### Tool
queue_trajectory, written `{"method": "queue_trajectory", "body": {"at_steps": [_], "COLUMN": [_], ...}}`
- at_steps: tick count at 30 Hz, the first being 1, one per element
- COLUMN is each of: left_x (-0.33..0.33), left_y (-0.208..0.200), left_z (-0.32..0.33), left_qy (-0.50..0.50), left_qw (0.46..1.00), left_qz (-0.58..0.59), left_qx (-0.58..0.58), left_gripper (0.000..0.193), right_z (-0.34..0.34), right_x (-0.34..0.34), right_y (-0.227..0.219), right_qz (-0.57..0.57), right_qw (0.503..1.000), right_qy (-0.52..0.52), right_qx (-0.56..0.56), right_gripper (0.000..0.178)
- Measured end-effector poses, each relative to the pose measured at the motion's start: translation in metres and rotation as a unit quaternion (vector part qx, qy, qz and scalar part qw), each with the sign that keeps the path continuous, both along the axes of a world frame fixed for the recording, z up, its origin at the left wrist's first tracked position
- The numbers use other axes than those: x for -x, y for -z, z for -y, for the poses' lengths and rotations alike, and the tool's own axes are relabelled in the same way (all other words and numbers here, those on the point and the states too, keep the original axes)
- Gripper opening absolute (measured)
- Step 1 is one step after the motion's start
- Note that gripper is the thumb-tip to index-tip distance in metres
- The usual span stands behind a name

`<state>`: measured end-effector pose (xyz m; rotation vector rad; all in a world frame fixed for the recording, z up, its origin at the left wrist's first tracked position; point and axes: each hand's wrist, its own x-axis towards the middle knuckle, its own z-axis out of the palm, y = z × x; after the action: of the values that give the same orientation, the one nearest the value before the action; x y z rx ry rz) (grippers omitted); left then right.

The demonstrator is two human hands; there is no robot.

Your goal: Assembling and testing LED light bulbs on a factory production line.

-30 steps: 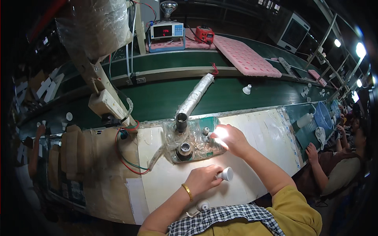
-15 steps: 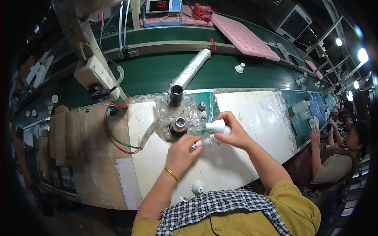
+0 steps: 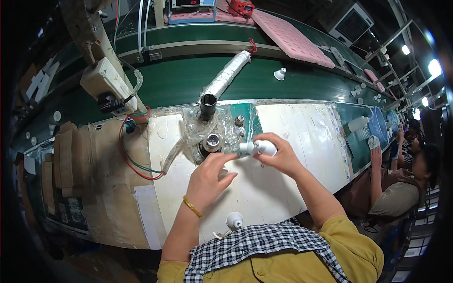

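Over the white worktop, my right hand (image 3: 281, 155) is closed round a white lamp housing (image 3: 267, 148). A narrower whitish part (image 3: 246, 147) sits at its left end; I cannot tell whether it is a separate piece. My left hand (image 3: 207, 179) is close by on the left, forefinger and thumb apart. Between them shows a pale piece (image 3: 222, 173), mostly hidden by the fingers. Just beyond this hand stands a dark fixture with a round metal socket (image 3: 213, 140). Another white lamp housing (image 3: 234, 220) lies near my checked apron.
A black tube wrapped in silvery film (image 3: 208, 106) rises behind the socket. Small metal-topped parts (image 3: 239, 120) stand beside it. Red and green wires (image 3: 123, 160) loop at left, near cardboard (image 3: 108, 188). A lamp housing (image 3: 280, 74) rests on the green belt (image 3: 174, 78). Co-workers sit at right (image 3: 396, 193).
My hands have moved apart, the left one back to the left. The lamp housing in my right hand has turned, its narrower end now toward the left. The lit meter's reading has changed.
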<state>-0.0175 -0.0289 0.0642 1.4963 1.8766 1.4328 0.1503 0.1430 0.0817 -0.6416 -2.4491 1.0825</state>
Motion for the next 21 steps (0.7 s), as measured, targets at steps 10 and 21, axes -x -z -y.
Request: {"method": "queue_trajectory", "body": {"at_steps": [10, 21], "left_x": [-0.016, -0.026], "left_y": [-0.013, 0.011], "left_z": [0.042, -0.012], "left_qy": [0.469, 0.341], "left_qw": [0.843, 0.912], "left_qz": [-0.127, 0.225], "left_qx": [0.231, 0.042], "left_gripper": [0.032, 0.030], "right_z": [-0.031, -0.032], "right_x": [0.029, 0.032], "right_y": [0.011, 0.013], "right_qz": [0.059, 0.057], "right_qw": [0.991, 0.984], "right_qy": [0.082, 0.081], "right_qx": [-0.092, -0.146], "right_gripper": [0.040, 0.044]}}
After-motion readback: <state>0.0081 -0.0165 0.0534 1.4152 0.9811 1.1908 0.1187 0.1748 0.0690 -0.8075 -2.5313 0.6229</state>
